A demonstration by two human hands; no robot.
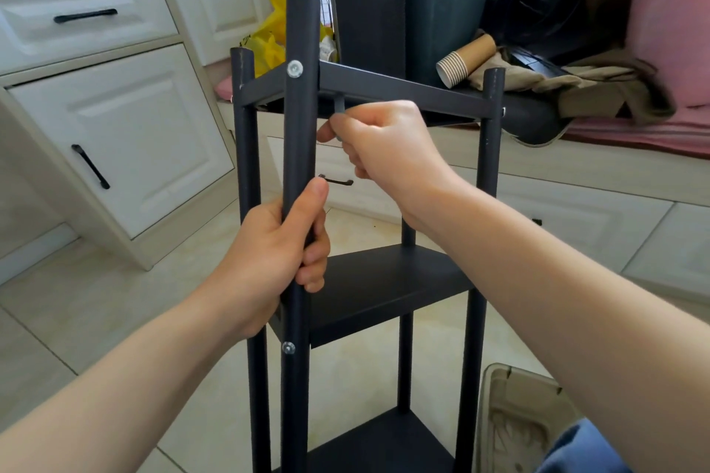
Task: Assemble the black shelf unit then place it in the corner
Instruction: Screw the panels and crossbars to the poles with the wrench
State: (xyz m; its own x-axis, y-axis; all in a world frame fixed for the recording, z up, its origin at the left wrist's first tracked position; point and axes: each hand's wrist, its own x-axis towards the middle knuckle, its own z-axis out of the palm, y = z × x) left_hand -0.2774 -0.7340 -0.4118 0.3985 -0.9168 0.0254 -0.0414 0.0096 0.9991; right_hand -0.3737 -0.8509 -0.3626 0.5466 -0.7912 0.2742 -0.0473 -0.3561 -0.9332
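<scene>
Fastening step: left grip [276,253] clasps front post [301,107]; right grip [384,150] pinches hex key [339,106]; advised: key kept seated above grip, turned squarely.

The tall black metal shelf unit [388,280] stands upright on the pale tiled floor [115,299]. The left hand [276,261] grips its near post; the right hand [384,150] pinches a small grey hex key [339,107] under the top shelf.
</scene>
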